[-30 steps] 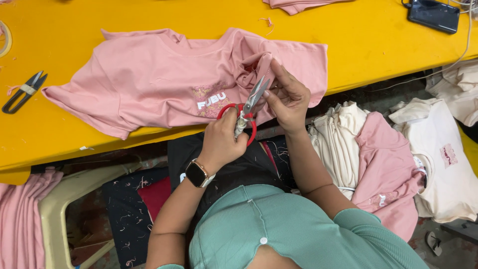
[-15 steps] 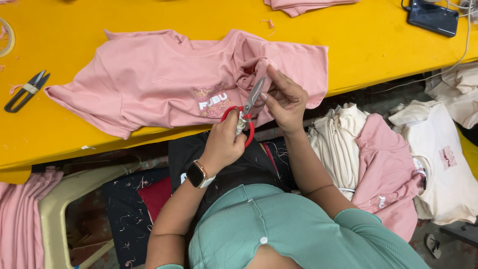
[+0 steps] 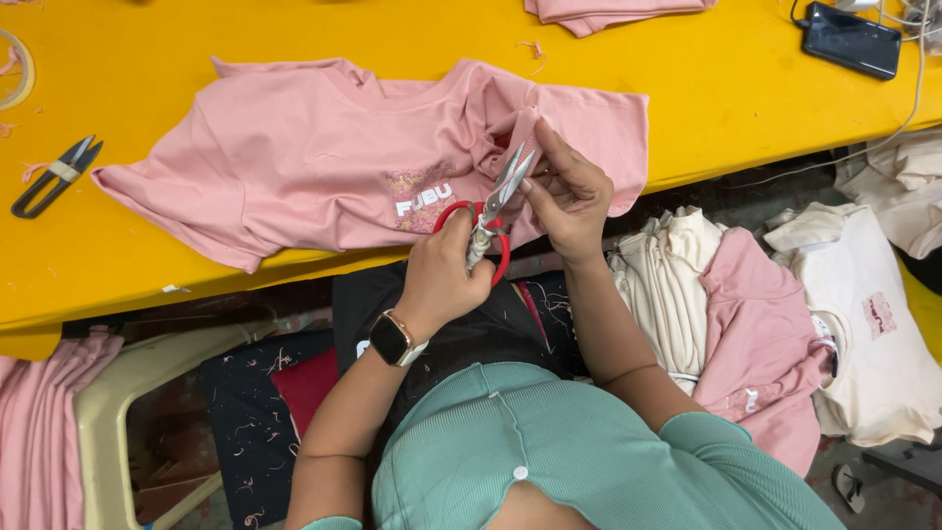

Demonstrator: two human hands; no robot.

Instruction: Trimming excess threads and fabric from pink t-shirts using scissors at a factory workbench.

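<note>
Left hand point(image 3: 444, 270) grips red scissors point(image 3: 488, 218) at the shirt's point(image 3: 294, 157) lower edge; right hand point(image 3: 569, 191) pinches shirt fabric beside the blades.

left hand point(image 3: 442, 275) at frame centre, fingers curled closed in a grip, wrist bent upward. right hand point(image 3: 569, 196) just right of it, fingertips pinched together, forearm angling down-right.
</note>
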